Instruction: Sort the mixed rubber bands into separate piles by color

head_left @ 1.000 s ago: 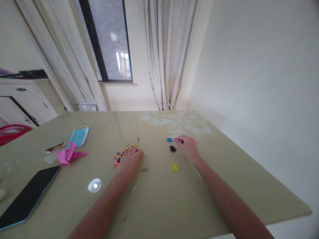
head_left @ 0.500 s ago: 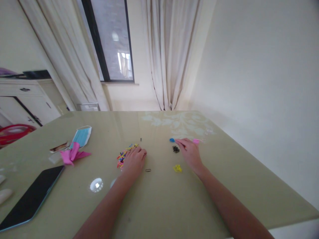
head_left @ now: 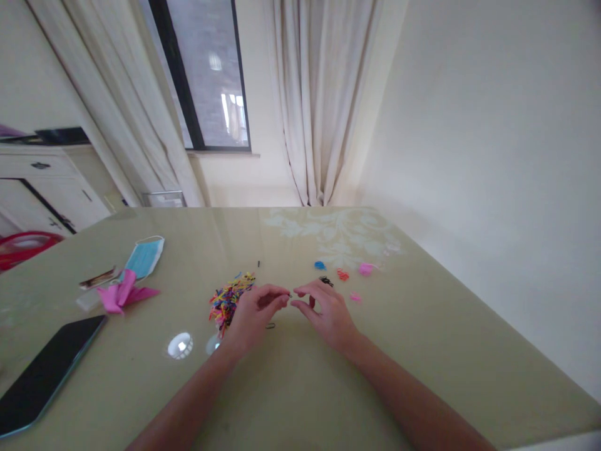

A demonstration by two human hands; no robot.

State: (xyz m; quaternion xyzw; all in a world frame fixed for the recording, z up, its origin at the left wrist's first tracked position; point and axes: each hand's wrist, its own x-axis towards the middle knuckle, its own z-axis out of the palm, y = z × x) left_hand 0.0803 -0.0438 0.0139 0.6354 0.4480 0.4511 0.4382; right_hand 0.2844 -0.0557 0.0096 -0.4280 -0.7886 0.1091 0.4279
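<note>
Small dark piece [head_left: 290, 296]: located at the fingertips of the left hand [head_left: 253, 314], above the table [head_left: 300, 394]; too small to identify. Left thumb and forefinger brought together on it in a pinch. Right hand [head_left: 331, 316] faces the left, thumb and forefinger curved and parted at the tips, close to the same piece; contact with it cannot be confirmed. Just beside the left hand, on its outer side, lies a mixed pile [head_left: 228, 300] of small multicoloured pieces, among them yellow, red, blue and black. Dark elongated loop [head_left: 270, 326] lies close to the left hand on the near side, partly covered by it. Beyond the right hand: black cluster [head_left: 325, 281], partly hidden by the fingers; blue cluster [head_left: 320, 265] farther off; orange-red cluster [head_left: 343, 274] to the right of the black one. Pink cluster [head_left: 365, 269] lies right of the orange-red; smaller pink group [head_left: 355, 297] sits nearer the right hand. Short dark bit [head_left: 258, 264] stands apart, beyond the mixed pile. Far left of table: light-blue face mask [head_left: 144, 255], pink folded item [head_left: 123, 293] against its near end, slim brown item [head_left: 97, 279] alongside. Dark-screened device [head_left: 51, 369] rests nearer the wearer. Background: window [head_left: 211, 69] between pale curtains [head_left: 312, 94], white cabinet [head_left: 47, 188] at left.
</note>
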